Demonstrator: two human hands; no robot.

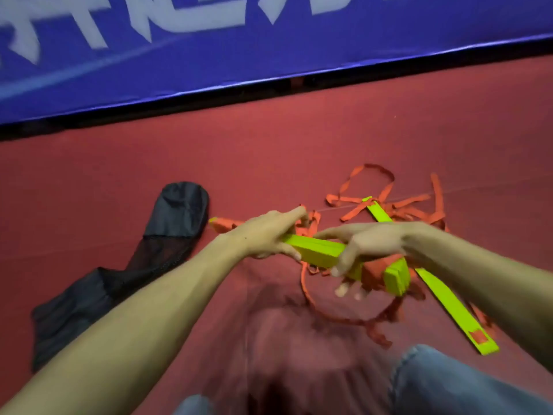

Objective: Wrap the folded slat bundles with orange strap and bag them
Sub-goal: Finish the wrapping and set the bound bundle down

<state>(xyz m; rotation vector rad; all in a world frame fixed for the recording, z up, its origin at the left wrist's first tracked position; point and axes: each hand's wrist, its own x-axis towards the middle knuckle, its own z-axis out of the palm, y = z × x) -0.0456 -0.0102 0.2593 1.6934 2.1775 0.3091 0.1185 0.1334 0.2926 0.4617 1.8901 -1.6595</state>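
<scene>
A stacked bundle of lime-green slats [317, 250] is held low over the red floor, with orange strap wound round its right end. My left hand [270, 233] holds the bundle's left end, its fingers reaching toward loose strap. My right hand [368, 247] grips the bundle near the wound part, thumb and fingers curled round it. Loose orange strap [398, 205] lies tangled behind and below the hands. A single green slat [454, 310] lies flat at the right. The black bag [125, 265] lies on the floor at the left.
A blue padded barrier [269, 49] with white lettering runs across the back, a dark gap beneath it. Red floor [299, 145] stretches between barrier and hands. My jeans-clad knee [443, 384] is at the bottom right. The frame is blurred by motion.
</scene>
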